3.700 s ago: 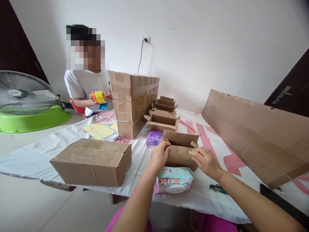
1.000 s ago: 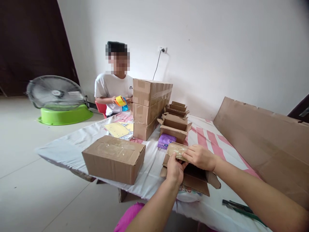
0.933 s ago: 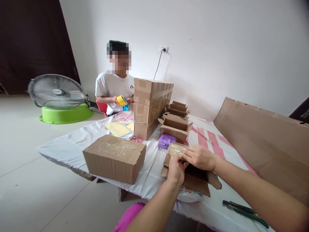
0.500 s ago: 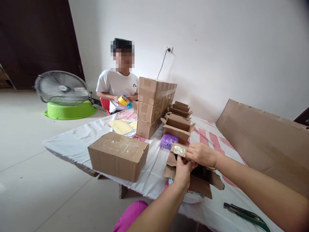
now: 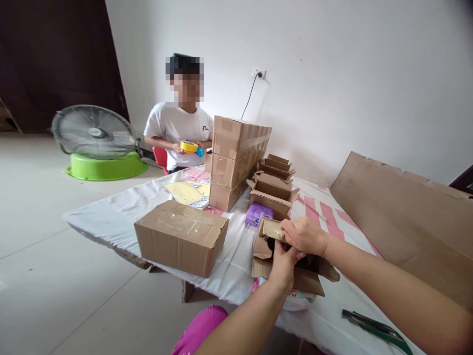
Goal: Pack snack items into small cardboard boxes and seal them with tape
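An opened cardboard box (image 5: 308, 283) lies in front of me at the near side of the table, its flaps spread. My right hand (image 5: 305, 234) grips a cardboard flap (image 5: 271, 229) with shiny clear tape on it. Just below, my left hand (image 5: 284, 268) is closed at the same flap's lower edge, thumb up against it; its other fingers are partly hidden. The box's inside is dark and mostly covered by my hands. Behind the flap lies a purple packet (image 5: 258, 214).
A closed box (image 5: 181, 236) sits left, before a stack of taped boxes (image 5: 225, 162). Open boxes (image 5: 271, 190) line up behind the packet. A green-handled cutter (image 5: 373, 328) lies front right. Across the table, a person (image 5: 181, 123) holds a yellow tape roll (image 5: 188, 146).
The taped flap has tilted down toward the box, and my right hand has shifted slightly left with it. The person opposite has turned the tape roll.
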Motion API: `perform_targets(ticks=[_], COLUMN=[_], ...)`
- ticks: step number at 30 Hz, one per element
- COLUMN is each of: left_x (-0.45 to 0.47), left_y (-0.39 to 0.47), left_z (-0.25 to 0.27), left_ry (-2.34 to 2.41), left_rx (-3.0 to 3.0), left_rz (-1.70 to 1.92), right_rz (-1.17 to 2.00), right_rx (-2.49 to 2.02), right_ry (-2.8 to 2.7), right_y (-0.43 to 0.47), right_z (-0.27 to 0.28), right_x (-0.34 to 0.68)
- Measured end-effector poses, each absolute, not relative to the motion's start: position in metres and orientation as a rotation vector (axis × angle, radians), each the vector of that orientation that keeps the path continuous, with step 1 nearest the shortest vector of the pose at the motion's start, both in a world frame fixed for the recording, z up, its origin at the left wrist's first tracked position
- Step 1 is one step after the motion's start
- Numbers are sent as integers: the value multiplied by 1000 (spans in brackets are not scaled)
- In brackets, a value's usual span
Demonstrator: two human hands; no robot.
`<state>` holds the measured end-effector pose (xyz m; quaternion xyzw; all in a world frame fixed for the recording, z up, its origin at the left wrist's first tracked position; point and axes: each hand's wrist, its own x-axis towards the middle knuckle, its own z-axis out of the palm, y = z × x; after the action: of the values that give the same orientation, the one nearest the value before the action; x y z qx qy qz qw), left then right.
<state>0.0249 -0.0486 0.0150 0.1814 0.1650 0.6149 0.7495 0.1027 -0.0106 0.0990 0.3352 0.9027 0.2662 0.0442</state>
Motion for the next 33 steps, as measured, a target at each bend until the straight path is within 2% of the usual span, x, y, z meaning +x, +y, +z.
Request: perform_targets(ticks=[4,12,14,17,19,21,27,33], left_x=[27,30,29,29,29,29,27,27], left_y=[-44,-39,-38,-36,-36,-37,-41,-39], left_z=[9,4,3,1,1,3,11,6], left_ry=[416,475,477,462,459,463,460,454], left_rx=[387,460,463,441,436,449,412,419], left_rz=[1337,1296,1294,1314,1315,1303,1304,1257], right_rz=[640,345,88,-573,-772,-655,-26,27], right_rx=[1145,1657,1711,1707,1662,1580,1465,1807], right_ry=[2826,2849,2896,2926,2918,2958,3010,2929], right_y=[-14,-17,-16,-14,-13,-12,-10,-9], right_z=[99,88,89,93,95,94,83,81], right_x=[105,102,104,108,109,109,96,83])
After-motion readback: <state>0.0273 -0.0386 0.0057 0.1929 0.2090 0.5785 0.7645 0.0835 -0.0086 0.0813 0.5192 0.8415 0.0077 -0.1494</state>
